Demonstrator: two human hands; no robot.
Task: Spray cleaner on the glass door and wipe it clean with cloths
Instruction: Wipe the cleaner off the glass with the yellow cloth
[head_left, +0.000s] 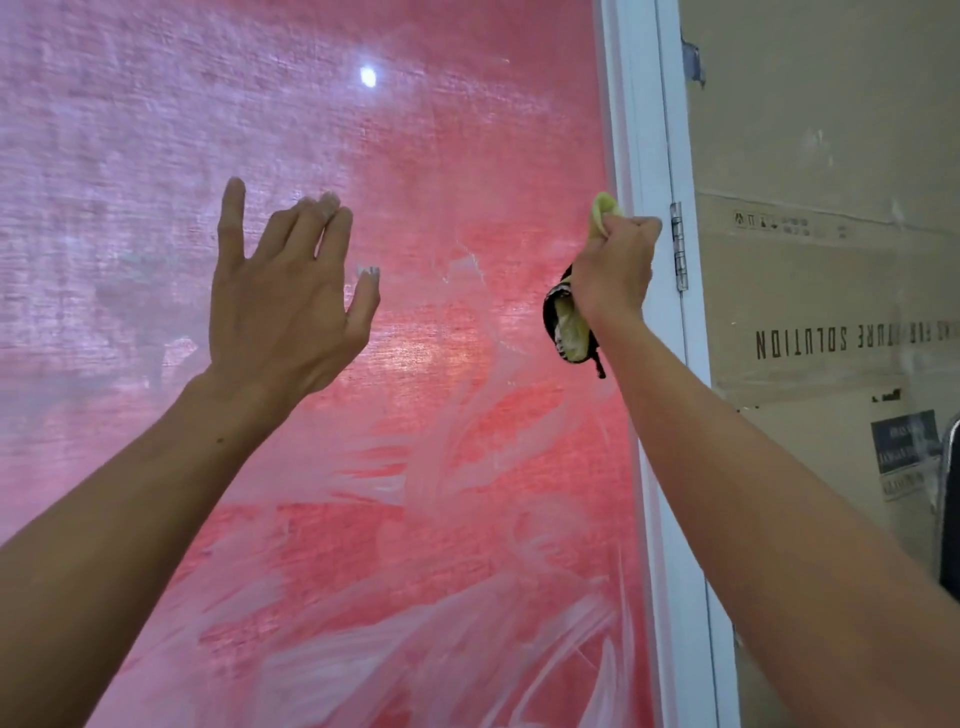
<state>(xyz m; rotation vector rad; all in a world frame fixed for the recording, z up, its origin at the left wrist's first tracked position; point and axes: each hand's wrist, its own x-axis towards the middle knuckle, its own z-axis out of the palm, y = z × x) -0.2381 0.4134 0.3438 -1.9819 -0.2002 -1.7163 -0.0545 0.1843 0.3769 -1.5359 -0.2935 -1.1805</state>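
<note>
Left hand splayed, right hand fisted

A wide glass door fills the view, its smeared pane open and unobstructed between two raised hands. At right, a white door frame with a metal hinge bounds the pane

Cardboard sheet at three o'clock, mirrored black lettering. Metal hinge beside it. Dark sticker lower, four o'clock.
</note>
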